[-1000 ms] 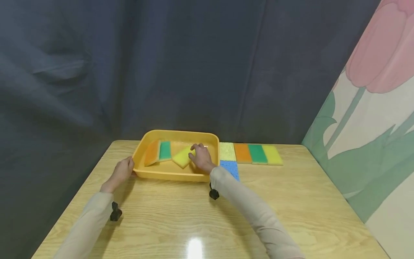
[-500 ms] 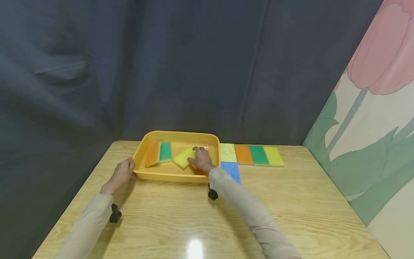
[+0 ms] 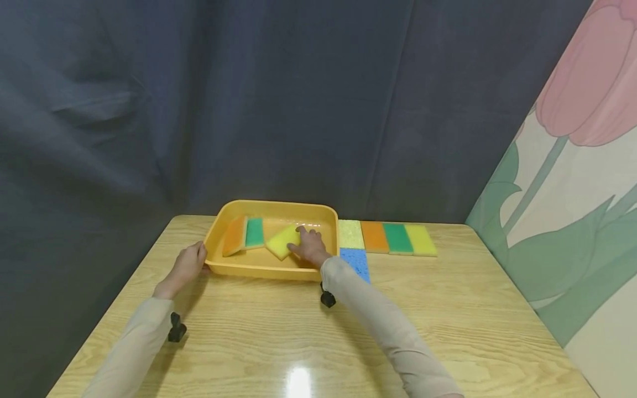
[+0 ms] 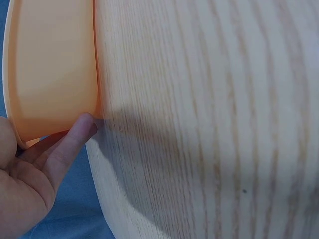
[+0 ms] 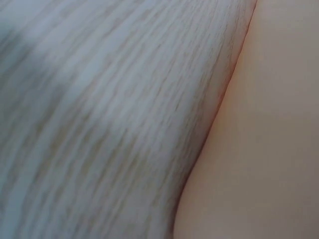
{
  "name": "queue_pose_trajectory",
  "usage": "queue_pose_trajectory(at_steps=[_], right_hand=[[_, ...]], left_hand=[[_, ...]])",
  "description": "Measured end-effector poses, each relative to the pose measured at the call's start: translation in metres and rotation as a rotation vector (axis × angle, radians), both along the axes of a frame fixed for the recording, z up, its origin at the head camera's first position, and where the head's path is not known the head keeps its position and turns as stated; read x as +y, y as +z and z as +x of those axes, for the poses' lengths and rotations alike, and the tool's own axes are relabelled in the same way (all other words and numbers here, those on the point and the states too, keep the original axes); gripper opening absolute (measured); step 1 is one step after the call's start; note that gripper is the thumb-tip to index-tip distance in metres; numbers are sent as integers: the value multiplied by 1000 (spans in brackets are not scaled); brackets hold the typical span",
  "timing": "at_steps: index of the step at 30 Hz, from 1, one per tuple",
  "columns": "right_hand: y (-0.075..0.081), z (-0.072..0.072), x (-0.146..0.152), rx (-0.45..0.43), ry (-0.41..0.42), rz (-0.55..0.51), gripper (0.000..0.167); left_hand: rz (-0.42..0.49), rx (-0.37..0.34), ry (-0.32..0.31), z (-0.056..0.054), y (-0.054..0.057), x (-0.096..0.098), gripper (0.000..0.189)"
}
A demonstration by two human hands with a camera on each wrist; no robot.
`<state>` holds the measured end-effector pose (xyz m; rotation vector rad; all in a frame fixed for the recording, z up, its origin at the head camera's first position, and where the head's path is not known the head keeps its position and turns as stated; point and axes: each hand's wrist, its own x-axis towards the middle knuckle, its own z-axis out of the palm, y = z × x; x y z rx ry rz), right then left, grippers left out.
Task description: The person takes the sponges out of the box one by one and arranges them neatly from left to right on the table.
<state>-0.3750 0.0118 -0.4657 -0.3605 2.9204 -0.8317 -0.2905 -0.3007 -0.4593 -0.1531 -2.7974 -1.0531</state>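
Observation:
A yellow plastic basin (image 3: 264,272) stands at the back of the table. My left hand (image 3: 187,264) grips its left end, with the thumb at the rim and fingers against the outer wall in the left wrist view. Inside the basin, my right hand (image 3: 311,247) has thumb and fingers curled over the right end of a flat yellow sponge (image 3: 280,243). The palm hides that end. To its left lie a green sponge (image 3: 255,232) and an orange sponge (image 3: 234,236), which leans at a tilt. The right wrist view shows only the basin's outer wall (image 5: 259,149) and tabletop.
Against the basin's right side are a pale yellow sponge (image 3: 351,234) and a blue sponge (image 3: 355,262). Orange (image 3: 374,236), green (image 3: 397,238) and yellow sponges (image 3: 421,240) continue the row on the wooden table (image 3: 239,337). A dark curtain (image 3: 298,110) hangs behind.
My right hand has lowered, and its thumb and fingers have come down onto the yellow sponge. The left hand keeps its hold on the basin.

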Motion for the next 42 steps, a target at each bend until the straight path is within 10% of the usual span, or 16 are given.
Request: queue_pose_trajectory(at_steps=[23, 42], right_hand=[[4, 2, 0, 18, -35, 1, 83], [6, 0, 0, 23, -53, -277, 73]], left_hand=[[-6, -20, 7, 1, 2, 1, 31], [15, -28, 6, -1, 0, 0, 33]])
